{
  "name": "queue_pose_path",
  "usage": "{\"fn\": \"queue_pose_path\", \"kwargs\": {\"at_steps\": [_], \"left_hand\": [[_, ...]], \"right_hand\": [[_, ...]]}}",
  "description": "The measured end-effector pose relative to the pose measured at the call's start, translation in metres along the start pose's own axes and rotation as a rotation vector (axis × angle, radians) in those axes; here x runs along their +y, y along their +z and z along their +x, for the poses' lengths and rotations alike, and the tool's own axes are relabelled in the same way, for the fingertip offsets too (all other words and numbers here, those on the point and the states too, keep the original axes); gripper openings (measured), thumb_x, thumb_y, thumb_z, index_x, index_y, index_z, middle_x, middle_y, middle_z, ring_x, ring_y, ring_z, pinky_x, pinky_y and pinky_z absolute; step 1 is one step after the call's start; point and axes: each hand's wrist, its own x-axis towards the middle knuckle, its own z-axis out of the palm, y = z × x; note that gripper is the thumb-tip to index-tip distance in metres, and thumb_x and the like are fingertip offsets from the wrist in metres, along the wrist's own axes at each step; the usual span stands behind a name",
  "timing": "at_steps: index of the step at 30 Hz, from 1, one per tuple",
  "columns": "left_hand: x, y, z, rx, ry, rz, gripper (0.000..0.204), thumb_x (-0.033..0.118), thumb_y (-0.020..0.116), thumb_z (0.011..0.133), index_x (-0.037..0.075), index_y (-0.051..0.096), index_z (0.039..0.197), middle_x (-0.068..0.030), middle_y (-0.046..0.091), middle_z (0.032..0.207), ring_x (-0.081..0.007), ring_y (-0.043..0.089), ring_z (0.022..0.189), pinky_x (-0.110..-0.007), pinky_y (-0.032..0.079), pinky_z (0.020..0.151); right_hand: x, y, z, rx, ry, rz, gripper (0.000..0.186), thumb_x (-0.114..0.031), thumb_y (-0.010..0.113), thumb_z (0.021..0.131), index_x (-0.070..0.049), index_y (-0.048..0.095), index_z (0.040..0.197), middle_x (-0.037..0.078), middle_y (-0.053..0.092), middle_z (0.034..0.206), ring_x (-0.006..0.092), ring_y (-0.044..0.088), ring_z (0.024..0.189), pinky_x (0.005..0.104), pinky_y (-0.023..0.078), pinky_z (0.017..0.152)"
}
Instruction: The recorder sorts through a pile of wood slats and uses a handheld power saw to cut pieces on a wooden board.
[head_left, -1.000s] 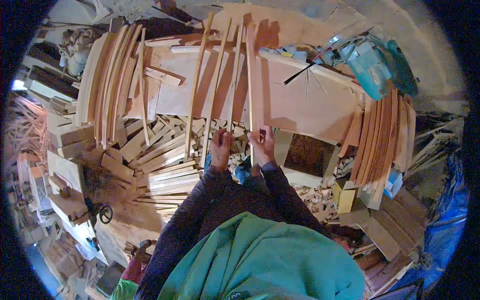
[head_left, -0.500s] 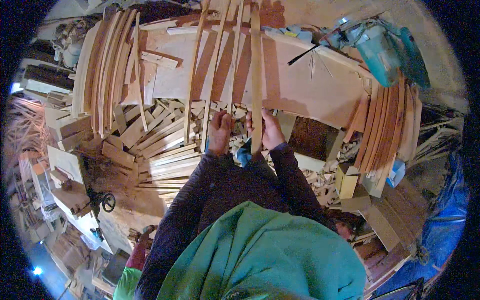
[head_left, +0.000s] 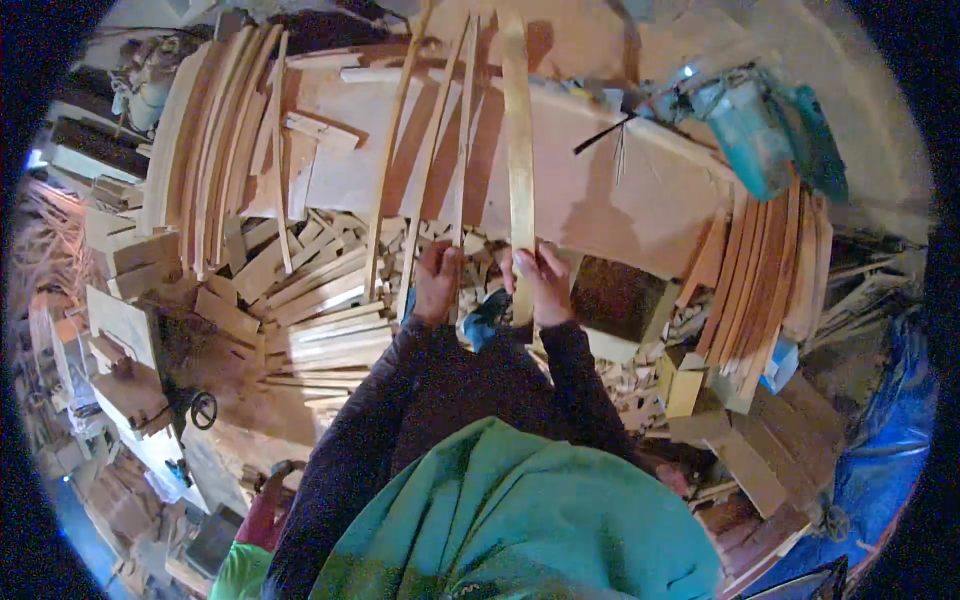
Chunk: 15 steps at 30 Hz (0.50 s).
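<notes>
My right hand (head_left: pixel 545 285) is closed around the near end of a long pale wooden strip (head_left: pixel 518 150), its thumb lying across the broad face. That strip points away from me over the workbench. My left hand (head_left: pixel 436 288) is closed on a thinner wooden strip (head_left: pixel 466 140), which shows mostly its narrow edge. Left of that strip, two more long strips lean across the bench edge, a middle one (head_left: pixel 437 130) and an outer one (head_left: pixel 397 130). No hand touches these two.
The pale workbench top (head_left: pixel 630 185) spreads ahead. Stacked boards stand at the left (head_left: pixel 205 150) and right (head_left: pixel 755 280). Offcuts (head_left: pixel 320 290) cover the ground below the bench. A teal machine (head_left: pixel 750 140) sits far right. Behind me at lower left, a person's green garment (head_left: pixel 240 572) shows.
The strip in my right hand has turned, and its broad face now catches more light. Both hands sit slightly lower in the picture, and the right one has moved a little rightward.
</notes>
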Motion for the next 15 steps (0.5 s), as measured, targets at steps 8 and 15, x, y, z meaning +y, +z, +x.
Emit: {"fn": "queue_pose_path", "kwargs": {"at_steps": [8,15], "left_hand": [[0.002,-0.002,0.002,0.060,-0.046,0.281,0.032,0.023,0.055,0.095,-0.003,0.058,0.111,-0.0062,0.061,0.082,-0.0121,0.055,0.071,-0.028,0.046,0.063],[-0.027,-0.013,0.007,0.041,0.020,0.134,0.031,0.024,0.058,0.095,-0.003,0.056,0.108,-0.0080,0.063,0.085,-0.0126,0.058,0.075,-0.028,0.049,0.066]], "right_hand": [[-0.031,0.010,-0.001,-0.054,0.022,0.013,0.021,-0.016,0.057,0.090,0.001,0.058,0.102,0.008,0.060,0.083,0.0149,0.057,0.064,0.0272,0.046,0.057],[-0.028,0.015,0.000,-0.120,-0.013,-0.096,0.018,-0.012,0.060,0.088,0.003,0.060,0.099,0.007,0.060,0.081,0.0143,0.057,0.067,0.0280,0.047,0.058]]}}
